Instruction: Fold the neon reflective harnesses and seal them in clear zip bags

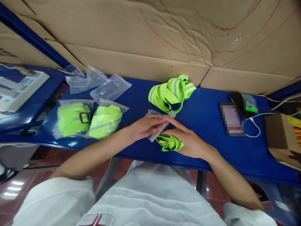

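Note:
Between my hands is a clear zip-lock bag (pixel 154 135) with a red line along its mouth. My left hand (pixel 147 126) pinches this bag near its opening. A bundled neon-yellow reflective strap (pixel 170 142) sits in the grip of my right hand (pixel 194 142), whose stretched index finger touches the bag's top edge. Just beyond my hands lies a loose heap of the same yellow strap with grey stripes (pixel 170 91). To the left are two filled bags, one holding a yellow strap with a black buckle (pixel 84 118), the other a folded yellow strap (pixel 105 121).
Empty clear bags (pixel 110 88) lie at the back left of the blue table (pixel 207 116). On the right are a phone (pixel 232 120) with a white cable, a black object (pixel 236 99) and an open cardboard box (pixel 278 131). A cardboard wall (pixel 141 62) stands behind.

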The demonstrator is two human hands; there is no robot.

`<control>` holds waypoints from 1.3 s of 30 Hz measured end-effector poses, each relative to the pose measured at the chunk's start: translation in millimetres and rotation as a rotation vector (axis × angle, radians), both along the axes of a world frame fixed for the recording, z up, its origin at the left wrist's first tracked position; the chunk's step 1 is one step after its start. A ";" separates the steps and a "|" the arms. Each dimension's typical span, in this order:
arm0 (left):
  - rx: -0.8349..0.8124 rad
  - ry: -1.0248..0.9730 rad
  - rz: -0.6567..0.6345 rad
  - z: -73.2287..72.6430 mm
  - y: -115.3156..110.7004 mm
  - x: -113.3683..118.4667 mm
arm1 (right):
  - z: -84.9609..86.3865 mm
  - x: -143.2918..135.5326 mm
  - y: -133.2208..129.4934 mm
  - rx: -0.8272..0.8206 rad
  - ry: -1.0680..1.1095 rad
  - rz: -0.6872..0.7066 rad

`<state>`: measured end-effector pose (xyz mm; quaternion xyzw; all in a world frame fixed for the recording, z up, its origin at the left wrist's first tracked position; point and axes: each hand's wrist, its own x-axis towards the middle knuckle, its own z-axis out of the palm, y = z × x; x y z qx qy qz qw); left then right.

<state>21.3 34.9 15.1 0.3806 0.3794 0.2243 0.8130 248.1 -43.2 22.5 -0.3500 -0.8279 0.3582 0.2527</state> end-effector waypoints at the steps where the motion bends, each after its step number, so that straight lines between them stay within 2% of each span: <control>1: 0.002 0.001 0.018 -0.4 -0.5 0.1 | 0.3 0.8 -0.2 0.000 -0.013 -0.003; 5: 0.059 0.033 0.106 2.2 4.3 -3.6 | 1.8 5.8 0.0 0.010 -0.057 -0.016; 7: 0.139 0.074 0.158 6.8 6.8 -6.7 | 3.1 6.8 0.3 -0.003 -0.086 -0.011; 10: 0.384 0.187 0.227 17.9 2.6 -9.6 | 5.8 5.3 0.6 -0.040 -0.091 0.002; 12: 0.610 0.291 0.262 26.0 -5.9 -9.2 | 8.1 3.2 1.1 -0.067 -0.045 0.005; 14: 0.898 0.379 0.196 31.5 -15.3 -7.4 | 10.2 1.3 2.1 -0.101 0.017 -0.009; 16: 1.211 0.417 0.044 32.3 -20.2 -6.0 | 11.5 0.1 3.3 -0.153 0.038 -0.049; 18: 1.402 0.395 -0.107 29.6 -16.9 -8.2 | 10.9 0.1 4.9 -0.229 0.009 -0.116; 20: 1.434 0.357 -0.246 27.7 -5.6 -16.1 | 8.0 1.5 7.0 -0.323 -0.027 -0.179; 23: 1.358 0.335 -0.553 33.2 16.9 -34.5 | 0.5 6.1 11.1 -0.450 -0.018 -0.226; 25: 1.329 0.437 -0.730 39.4 28.5 -43.0 | -4.3 9.8 14.2 -0.513 0.018 -0.230; 27: 1.368 0.589 -0.830 41.7 34.6 -43.0 | -7.2 12.9 17.0 -0.563 0.070 -0.224; 29: 1.465 0.694 -0.856 37.7 36.3 -35.6 | -7.2 14.4 18.6 -0.556 0.108 -0.194; 31: 1.534 0.700 -0.856 30.4 35.9 -25.4 | -4.4 13.7 18.4 -0.461 0.115 -0.118; 35: 1.523 0.603 -0.811 22.9 33.2 -14.0 | 3.6 8.8 13.7 -0.266 0.029 0.080; 39: 1.548 0.629 -0.777 25.7 29.0 -16.3 | 5.4 10.3 10.4 -0.268 -0.097 0.099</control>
